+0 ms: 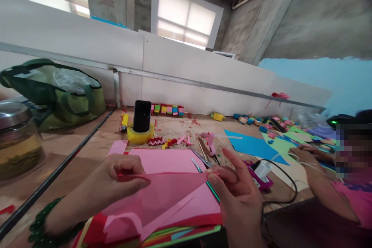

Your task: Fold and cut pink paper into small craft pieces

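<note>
A thin reddish-pink paper strip (176,173) stretches edge-on between my two hands. My left hand (123,180), with a green bead bracelet (43,217) on the wrist, pinches one end between thumb and fingers. At the other end, my right hand (236,195) pinches it with thumb and forefinger, other fingers raised. Below both hands lies a stack of pink paper sheets (171,161), with red, green and yellow paper beneath. A cut pink strip (165,215) lies across it. Scissors (203,159) rest just beyond my right hand, which partly hides a green-edged tool (213,192).
A phone (142,116) stands in a yellow tape roll (141,135). A pink glue gun (209,142), blue paper (252,145) and a power strip (257,178) lie right. A jar (20,143) and green bag (78,102) stand left. Another person's arm (316,178) is at right.
</note>
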`<control>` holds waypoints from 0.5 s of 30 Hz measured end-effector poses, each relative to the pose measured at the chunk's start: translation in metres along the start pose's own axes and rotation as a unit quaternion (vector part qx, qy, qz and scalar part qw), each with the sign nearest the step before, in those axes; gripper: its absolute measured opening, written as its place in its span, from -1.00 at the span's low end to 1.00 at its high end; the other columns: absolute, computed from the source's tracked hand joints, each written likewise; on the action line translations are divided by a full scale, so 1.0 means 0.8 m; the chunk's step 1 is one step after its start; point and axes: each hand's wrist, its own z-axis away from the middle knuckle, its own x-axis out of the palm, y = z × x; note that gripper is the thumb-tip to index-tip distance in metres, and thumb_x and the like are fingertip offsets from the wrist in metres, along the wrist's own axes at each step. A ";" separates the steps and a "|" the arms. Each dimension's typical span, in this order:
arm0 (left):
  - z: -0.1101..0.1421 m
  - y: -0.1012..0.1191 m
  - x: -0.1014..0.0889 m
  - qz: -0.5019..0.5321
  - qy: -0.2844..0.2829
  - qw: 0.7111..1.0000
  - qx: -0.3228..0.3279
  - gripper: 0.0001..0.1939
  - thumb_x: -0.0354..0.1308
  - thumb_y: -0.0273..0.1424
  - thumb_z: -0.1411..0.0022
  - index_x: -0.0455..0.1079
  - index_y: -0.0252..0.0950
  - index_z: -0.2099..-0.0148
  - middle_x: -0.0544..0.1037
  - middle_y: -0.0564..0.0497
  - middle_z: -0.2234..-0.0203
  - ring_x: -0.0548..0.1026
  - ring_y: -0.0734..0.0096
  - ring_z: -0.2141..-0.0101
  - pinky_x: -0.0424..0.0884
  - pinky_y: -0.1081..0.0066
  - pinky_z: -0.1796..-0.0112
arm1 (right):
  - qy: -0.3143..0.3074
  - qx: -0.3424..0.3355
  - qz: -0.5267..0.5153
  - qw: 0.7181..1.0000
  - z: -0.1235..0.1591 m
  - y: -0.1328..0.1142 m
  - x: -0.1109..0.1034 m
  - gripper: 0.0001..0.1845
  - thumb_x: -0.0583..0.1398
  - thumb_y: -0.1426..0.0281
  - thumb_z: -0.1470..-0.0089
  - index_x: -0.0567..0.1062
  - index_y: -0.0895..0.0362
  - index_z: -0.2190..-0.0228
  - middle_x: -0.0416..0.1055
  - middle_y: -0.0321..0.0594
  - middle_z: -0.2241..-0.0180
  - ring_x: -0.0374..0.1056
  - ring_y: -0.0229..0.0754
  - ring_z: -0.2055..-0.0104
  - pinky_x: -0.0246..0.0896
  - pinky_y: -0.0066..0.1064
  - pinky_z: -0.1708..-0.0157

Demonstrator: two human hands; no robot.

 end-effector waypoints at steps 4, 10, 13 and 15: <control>0.000 0.011 -0.001 0.050 -0.036 0.998 -0.010 -0.65 0.20 -0.23 -0.13 0.30 -0.35 0.56 0.25 0.15 0.68 0.15 0.60 0.60 0.07 0.58 0.58 | -0.008 0.010 0.021 1.000 0.002 -0.007 0.003 -0.37 0.37 0.37 0.08 0.39 0.03 -0.06 0.53 -0.30 0.49 0.42 -0.26 0.44 0.32 -0.49 0.43; -0.004 0.016 -0.003 0.138 -0.057 0.989 -0.012 -0.77 0.26 -0.34 -0.07 0.41 -0.39 0.52 0.33 0.12 0.66 0.21 0.60 0.56 0.14 0.57 0.52 | 0.021 0.031 0.018 0.999 -0.004 0.001 -0.003 -0.36 0.41 0.37 0.15 0.43 0.03 -0.02 0.52 -0.31 0.48 0.39 -0.31 0.42 0.30 -0.55 0.39; -0.006 0.014 -0.004 0.149 -0.056 0.987 -0.026 -0.81 0.27 -0.38 -0.04 0.44 -0.40 0.52 0.32 0.13 0.68 0.19 0.61 0.58 0.13 0.57 0.53 | 0.038 0.042 0.034 0.998 -0.007 0.008 -0.006 -0.32 0.42 0.36 0.18 0.43 0.02 -0.03 0.51 -0.33 0.47 0.39 -0.32 0.42 0.31 -0.57 0.39; -0.006 0.013 -0.004 0.155 -0.054 0.986 -0.027 -0.82 0.28 -0.38 -0.04 0.45 -0.40 0.51 0.32 0.14 0.68 0.19 0.61 0.58 0.13 0.56 0.53 | 0.049 0.043 0.048 0.997 -0.007 0.009 -0.007 -0.31 0.43 0.35 0.20 0.43 0.01 -0.03 0.50 -0.34 0.48 0.38 -0.33 0.45 0.29 -0.59 0.44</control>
